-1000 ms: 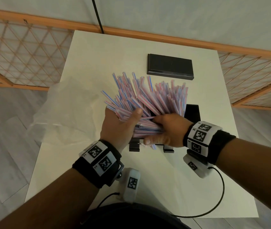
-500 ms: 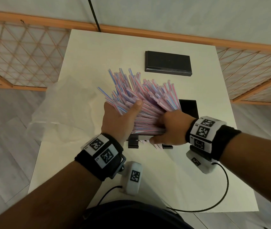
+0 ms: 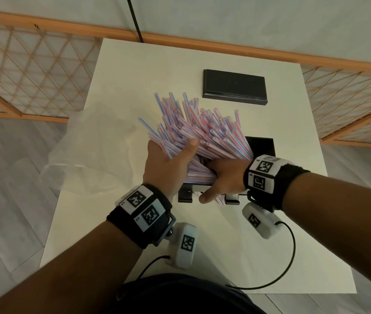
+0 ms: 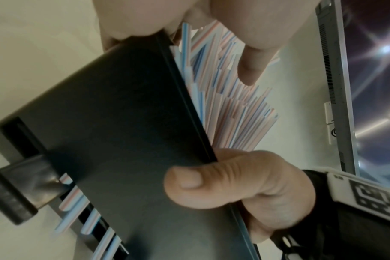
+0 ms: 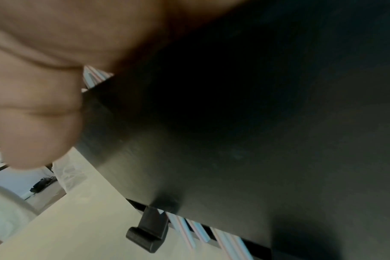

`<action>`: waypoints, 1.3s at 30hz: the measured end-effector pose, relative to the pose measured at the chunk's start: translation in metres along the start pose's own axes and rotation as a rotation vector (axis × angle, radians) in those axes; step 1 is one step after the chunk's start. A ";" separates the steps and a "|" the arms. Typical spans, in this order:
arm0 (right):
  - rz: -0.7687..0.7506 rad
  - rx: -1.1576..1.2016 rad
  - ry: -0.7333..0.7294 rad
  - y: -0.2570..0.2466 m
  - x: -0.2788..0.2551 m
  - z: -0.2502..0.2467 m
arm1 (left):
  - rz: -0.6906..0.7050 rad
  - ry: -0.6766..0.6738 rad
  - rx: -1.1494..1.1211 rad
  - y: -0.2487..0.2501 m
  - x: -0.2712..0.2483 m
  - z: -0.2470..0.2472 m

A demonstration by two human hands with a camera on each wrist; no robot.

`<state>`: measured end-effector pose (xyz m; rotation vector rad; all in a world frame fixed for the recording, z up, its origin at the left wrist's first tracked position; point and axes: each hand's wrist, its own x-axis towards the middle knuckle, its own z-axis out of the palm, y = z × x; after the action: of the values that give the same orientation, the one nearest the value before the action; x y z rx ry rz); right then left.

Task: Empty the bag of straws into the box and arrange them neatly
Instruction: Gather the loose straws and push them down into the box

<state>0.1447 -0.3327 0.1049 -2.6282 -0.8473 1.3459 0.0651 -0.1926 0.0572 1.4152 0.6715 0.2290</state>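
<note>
A thick bundle of pink-and-blue striped straws [image 3: 200, 134] fans up and away from a black box [image 3: 262, 146] on the white table. My left hand [image 3: 175, 159] grips the bundle from the left, thumb laid across the top. My right hand [image 3: 218, 177] holds the near ends from the right, its thumb [image 4: 189, 181] against the box's front wall [image 4: 122, 123]. The lower straw ends [image 4: 232, 109] sit inside the box. A few straws [image 5: 189, 230] poke out of a slot at the box's base. The clear plastic bag [image 3: 94, 152] lies crumpled to the left.
A flat black lid [image 3: 234, 87] lies at the back of the table [image 3: 259, 257]. A wooden lattice fence [image 3: 32, 71] runs behind and beside the table. Wrist-camera cables trail over the near table edge.
The fanned straws have swung a little to the left and sunk lower into the box. Both hands keep their hold and have shifted slightly with the bundle.
</note>
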 end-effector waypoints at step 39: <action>-0.115 -0.104 0.371 0.015 -0.032 0.004 | -0.106 -0.009 -0.066 0.009 0.001 -0.009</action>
<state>0.1334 -0.3626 0.1217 -2.7286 -1.0105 0.7707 0.0635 -0.1832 0.0651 1.3133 0.7233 0.1605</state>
